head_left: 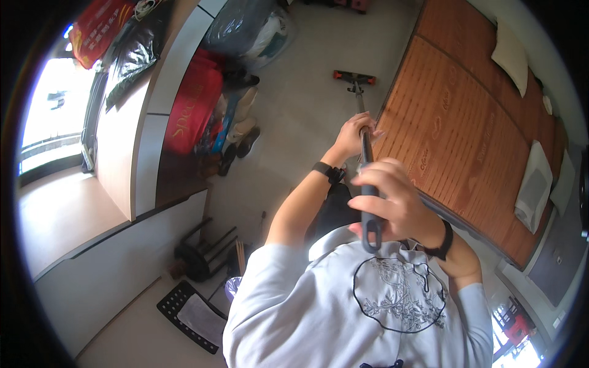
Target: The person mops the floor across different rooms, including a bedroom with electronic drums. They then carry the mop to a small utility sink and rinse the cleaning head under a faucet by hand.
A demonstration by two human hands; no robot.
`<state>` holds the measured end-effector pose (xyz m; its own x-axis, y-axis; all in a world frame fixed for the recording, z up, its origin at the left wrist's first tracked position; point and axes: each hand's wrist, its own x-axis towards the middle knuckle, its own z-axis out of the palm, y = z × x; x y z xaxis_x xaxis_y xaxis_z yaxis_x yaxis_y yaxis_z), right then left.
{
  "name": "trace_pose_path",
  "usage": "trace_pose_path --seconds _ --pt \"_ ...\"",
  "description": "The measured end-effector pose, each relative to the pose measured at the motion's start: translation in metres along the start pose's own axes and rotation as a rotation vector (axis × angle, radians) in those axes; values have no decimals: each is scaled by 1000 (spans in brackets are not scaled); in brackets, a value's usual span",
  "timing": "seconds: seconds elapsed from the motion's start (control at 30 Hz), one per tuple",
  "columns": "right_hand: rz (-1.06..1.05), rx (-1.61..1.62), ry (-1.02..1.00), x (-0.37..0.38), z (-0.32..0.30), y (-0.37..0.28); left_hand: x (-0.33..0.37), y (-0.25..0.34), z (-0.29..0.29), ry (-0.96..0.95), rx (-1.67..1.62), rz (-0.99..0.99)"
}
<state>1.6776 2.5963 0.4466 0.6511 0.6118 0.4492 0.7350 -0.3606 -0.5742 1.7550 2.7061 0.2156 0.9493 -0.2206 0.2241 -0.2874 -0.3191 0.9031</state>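
Two hands work one long-handled floor tool (pixel 366 150), its flat head (pixel 354 78) on the far floor (pixel 300 110); guiding it over the ground looks like the step in hand. The left hand's (pixel 353 133) grip is narrow, wrapped around the shaft; the right hand's (pixel 396 199), blurred, curls about the near end, how firmly I cannot tell. Steering from here would seem to call for the left hand to aim. On the right, the bed (pixel 442 116) limits sideways swing; more room lies left, up to the shoes (pixel 248 143).
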Motion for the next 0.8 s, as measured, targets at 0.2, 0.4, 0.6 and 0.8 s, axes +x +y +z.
trace_pose_path --seconds 0.2,0.4,0.6,0.8 --pt "-212 533 -142 5 62 2 -30 2 -19 65 -45 -28" --pt "-294 702 -173 -8 58 -33 -83 38 -20 139 -1 -234" --pt "-444 968 -381 -57 19 -71 -157 105 18 362 123 -333" --pt "-505 1145 -618 -98 -27 -94 -213 163 64 544 299 -453"
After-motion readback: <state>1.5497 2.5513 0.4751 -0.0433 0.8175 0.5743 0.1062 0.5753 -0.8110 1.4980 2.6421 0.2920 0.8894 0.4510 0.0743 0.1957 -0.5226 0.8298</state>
